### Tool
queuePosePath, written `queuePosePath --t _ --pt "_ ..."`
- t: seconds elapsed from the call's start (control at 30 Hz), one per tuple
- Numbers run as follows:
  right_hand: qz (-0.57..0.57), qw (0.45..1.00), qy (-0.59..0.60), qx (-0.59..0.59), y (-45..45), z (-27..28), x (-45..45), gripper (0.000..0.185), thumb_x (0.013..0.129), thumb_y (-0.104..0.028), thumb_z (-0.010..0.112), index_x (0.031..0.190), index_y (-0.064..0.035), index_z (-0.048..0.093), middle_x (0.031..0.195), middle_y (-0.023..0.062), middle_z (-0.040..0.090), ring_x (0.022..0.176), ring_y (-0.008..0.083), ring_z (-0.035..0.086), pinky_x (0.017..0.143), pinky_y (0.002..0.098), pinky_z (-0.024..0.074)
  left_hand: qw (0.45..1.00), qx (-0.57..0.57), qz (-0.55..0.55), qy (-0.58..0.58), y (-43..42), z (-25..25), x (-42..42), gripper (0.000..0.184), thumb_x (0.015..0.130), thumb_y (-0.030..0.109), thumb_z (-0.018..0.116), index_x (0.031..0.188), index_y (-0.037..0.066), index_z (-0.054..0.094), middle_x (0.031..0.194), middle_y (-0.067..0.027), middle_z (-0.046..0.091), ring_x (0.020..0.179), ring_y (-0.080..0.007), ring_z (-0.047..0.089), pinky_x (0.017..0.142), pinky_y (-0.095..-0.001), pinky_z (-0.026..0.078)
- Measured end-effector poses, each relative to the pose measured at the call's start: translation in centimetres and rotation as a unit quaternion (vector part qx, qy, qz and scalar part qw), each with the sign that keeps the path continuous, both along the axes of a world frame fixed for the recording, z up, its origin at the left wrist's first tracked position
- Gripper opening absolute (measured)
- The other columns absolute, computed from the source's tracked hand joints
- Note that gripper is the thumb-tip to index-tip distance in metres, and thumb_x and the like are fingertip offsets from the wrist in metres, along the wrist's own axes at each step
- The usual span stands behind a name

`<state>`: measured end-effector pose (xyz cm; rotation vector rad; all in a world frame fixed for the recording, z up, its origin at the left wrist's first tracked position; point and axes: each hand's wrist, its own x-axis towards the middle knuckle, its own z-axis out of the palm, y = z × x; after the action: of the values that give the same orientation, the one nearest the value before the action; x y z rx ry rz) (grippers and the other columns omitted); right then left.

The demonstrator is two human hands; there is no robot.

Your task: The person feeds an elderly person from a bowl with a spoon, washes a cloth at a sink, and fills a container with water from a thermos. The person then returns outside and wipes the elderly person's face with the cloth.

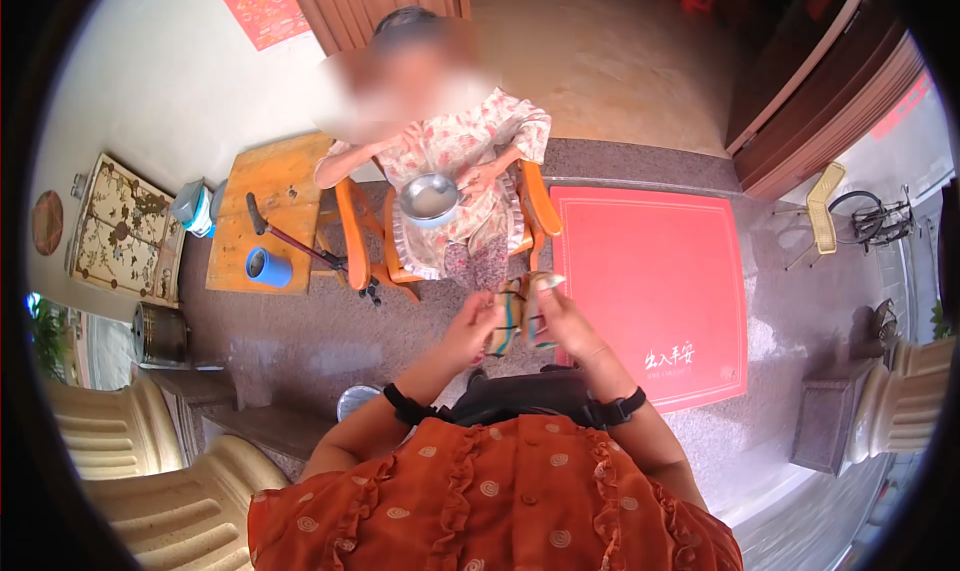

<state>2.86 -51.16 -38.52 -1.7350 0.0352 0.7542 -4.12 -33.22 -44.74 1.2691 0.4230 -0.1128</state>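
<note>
A striped cloth point(508, 318) in yellow, teal and dark tones hangs between my two hands, in front of my body. My left hand point(474, 325) grips its left part, fingers closed round the edge. On the other side, my right hand point(560, 316) pinches the right part near its top. Just beyond the cloth, a seated person point(465, 151) in a floral top holds a metal bowl point(430, 199) on the lap. What lies in the bowl looks pale and is not clear.
The person sits in a wooden armchair point(541, 203). A wooden table point(250, 186) at the left bears a blue cup point(268, 266), with a cane point(290, 236) leaning there. A red mat point(650, 281) covers the floor at right. A basin point(357, 402) stands low left.
</note>
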Motion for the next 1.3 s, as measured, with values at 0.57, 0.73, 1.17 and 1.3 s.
queuePosePath --t 0.57,0.73,1.17,1.3 --pt "0.216 0.963 -0.16 0.037 -21.1 -1.7 20.7 0.036 0.09 -0.018 0.066 0.119 0.0011 0.059 0.1 0.0114 0.067 0.091 0.0145 0.064 0.08 0.028 0.0517 0.987 -0.024 -0.158 0.03 -18.5 6.7 18.7 0.031 0.093 0.025 0.062 0.114 0.003 0.061 0.103 -0.006 0.064 0.095 -0.0133 0.061 0.082 -0.0304 0.051" --pt "0.154 0.959 -0.16 0.175 -16.7 -2.6 28.2 0.033 0.091 -0.014 0.064 0.121 -0.0004 0.058 0.098 0.0073 0.067 0.091 0.0127 0.063 0.081 0.0267 0.0509 0.995 -0.097 0.034 -0.011 -13.0 6.7 23.2 0.025 0.092 0.019 0.061 0.108 0.001 0.06 0.099 -0.007 0.065 0.09 -0.0179 0.064 0.079 -0.0352 0.053" --pt "0.265 0.964 0.029 0.003 -8.7 -2.4 57.9 0.029 0.096 -0.016 0.052 0.122 -0.0022 0.054 0.101 0.0154 0.066 0.084 0.0236 0.067 0.073 0.033 0.0544 0.722 0.204 0.625 -0.217 6.2 4.2 41.0 0.024 0.091 0.004 0.055 0.115 0.002 0.052 0.098 -0.0016 0.058 0.087 -0.0095 0.055 0.074 -0.0235 0.046" --pt "0.284 0.958 0.023 -0.018 -4.6 -2.1 63.9 0.028 0.096 -0.015 0.051 0.121 -0.0021 0.055 0.099 0.0159 0.066 0.081 0.0237 0.067 0.072 0.0341 0.055 0.637 0.303 0.693 -0.146 7.7 5.9 41.8 0.032 0.082 0.004 0.066 0.111 0.002 0.053 0.105 -0.0063 0.056 0.091 -0.0167 0.056 0.078 -0.03 0.047"
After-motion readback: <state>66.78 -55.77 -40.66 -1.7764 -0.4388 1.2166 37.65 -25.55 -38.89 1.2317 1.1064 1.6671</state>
